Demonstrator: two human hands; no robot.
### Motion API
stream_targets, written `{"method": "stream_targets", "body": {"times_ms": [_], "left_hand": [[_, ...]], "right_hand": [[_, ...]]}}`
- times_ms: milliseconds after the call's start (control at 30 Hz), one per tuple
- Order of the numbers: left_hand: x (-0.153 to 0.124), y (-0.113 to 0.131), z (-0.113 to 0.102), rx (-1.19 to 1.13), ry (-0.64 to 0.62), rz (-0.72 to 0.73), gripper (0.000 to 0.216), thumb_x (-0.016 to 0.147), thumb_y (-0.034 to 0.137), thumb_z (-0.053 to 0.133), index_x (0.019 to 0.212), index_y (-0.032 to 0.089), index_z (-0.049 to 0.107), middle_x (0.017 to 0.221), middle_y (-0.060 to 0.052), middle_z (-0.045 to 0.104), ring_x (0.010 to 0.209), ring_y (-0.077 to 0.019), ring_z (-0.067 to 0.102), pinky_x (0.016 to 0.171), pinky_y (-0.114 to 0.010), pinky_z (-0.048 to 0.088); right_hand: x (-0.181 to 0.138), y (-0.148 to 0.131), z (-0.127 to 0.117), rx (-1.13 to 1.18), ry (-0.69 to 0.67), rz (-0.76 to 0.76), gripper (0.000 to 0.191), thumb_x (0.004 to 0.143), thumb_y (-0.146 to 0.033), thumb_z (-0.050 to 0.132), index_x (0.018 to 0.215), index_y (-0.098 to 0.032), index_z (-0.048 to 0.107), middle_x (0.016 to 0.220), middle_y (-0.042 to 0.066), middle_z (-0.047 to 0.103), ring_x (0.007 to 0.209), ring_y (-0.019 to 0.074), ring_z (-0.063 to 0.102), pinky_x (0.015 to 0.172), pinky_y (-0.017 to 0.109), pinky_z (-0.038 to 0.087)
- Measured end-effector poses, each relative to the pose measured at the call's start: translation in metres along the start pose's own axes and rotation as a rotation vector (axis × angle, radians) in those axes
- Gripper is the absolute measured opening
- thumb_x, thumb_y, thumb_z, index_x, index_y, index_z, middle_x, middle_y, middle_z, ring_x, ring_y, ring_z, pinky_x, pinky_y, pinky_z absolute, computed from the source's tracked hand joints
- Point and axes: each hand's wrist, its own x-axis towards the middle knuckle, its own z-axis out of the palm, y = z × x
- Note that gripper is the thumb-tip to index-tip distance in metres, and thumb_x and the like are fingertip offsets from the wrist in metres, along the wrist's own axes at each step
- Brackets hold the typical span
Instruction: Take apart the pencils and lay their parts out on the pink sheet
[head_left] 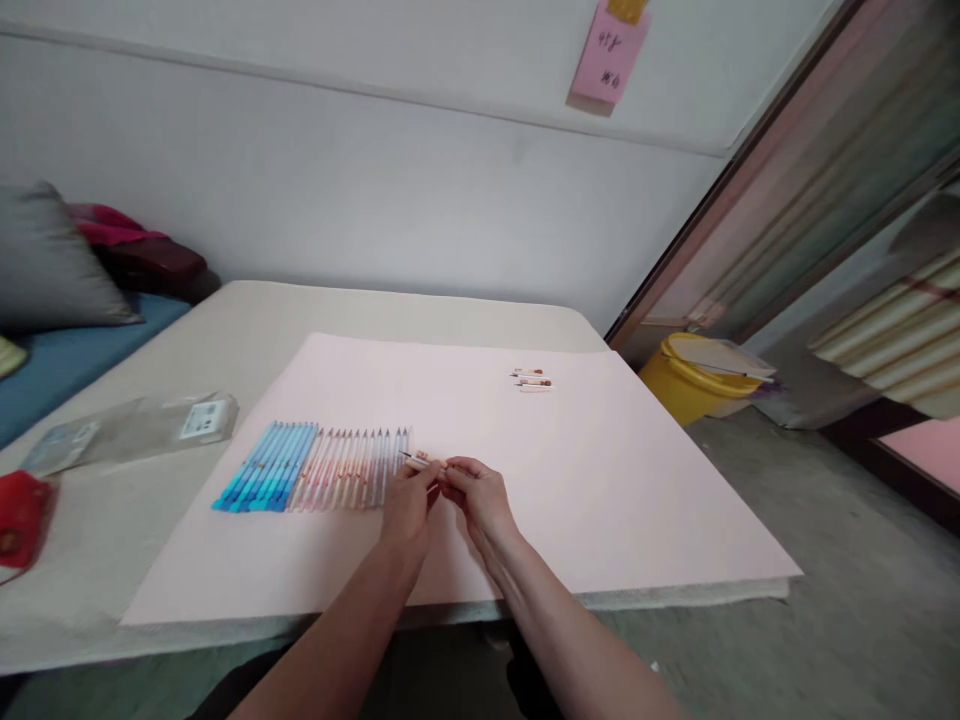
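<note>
Both hands meet over the pink sheet (600,480), just right of a row of pens. My left hand (409,505) grips a slim white pen (420,460) with a dark tip pointing left and a small orange-brown print. The fingers of my right hand (480,495) are pinched at its other end, which they mostly hide. To the left lie several blue pens (268,465), side by side, then several clear pens with orange and pale tints (341,465). Farther back on the right sits a small group of slim pen pieces (532,381) with dark tips and brown ends.
A clear plastic packet (142,430) with a white label lies left of the sheet, and a red object (22,520) stands at the table's left edge. Beyond the right side is a yellow bucket (686,380) on the floor. A white wall (375,190) rises behind the table.
</note>
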Motion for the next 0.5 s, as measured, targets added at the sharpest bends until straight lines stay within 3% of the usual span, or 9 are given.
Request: {"method": "stream_targets", "body": {"times_ms": [133, 233, 500], "left_hand": [[-0.004, 0.01, 0.003, -0.013, 0.004, -0.053, 0.021, 0.059, 0.024, 0.073, 0.073, 0.015, 0.061, 0.071, 0.001, 0.061, 0.062, -0.0076, 0.056, 0.059, -0.021, 0.041], [-0.002, 0.019, 0.002, -0.029, 0.069, -0.083, 0.018, 0.064, 0.024, 0.071, 0.075, 0.014, 0.061, 0.073, -0.001, 0.061, 0.064, -0.0079, 0.056, 0.057, -0.02, 0.042], [0.006, 0.023, -0.003, -0.063, 0.057, -0.137, 0.009, 0.072, 0.015, 0.064, 0.08, 0.013, 0.06, 0.081, -0.007, 0.063, 0.067, -0.0104, 0.061, 0.058, -0.022, 0.048]], "right_hand": [[0.014, -0.01, -0.011, -0.039, -0.016, -0.033, 0.027, 0.05, -0.018, 0.077, 0.074, -0.013, 0.065, 0.063, 0.001, 0.063, 0.053, 0.0113, 0.059, 0.055, 0.023, 0.051], [0.036, -0.029, -0.031, -0.117, 0.026, -0.038, 0.024, 0.051, -0.016, 0.076, 0.072, -0.014, 0.065, 0.063, 0.0, 0.063, 0.05, 0.0104, 0.058, 0.054, 0.023, 0.052], [0.106, -0.116, -0.125, -0.295, 0.119, -0.033, 0.018, 0.056, -0.005, 0.072, 0.067, -0.012, 0.061, 0.058, 0.002, 0.061, 0.048, 0.0118, 0.058, 0.047, 0.022, 0.052]]}}
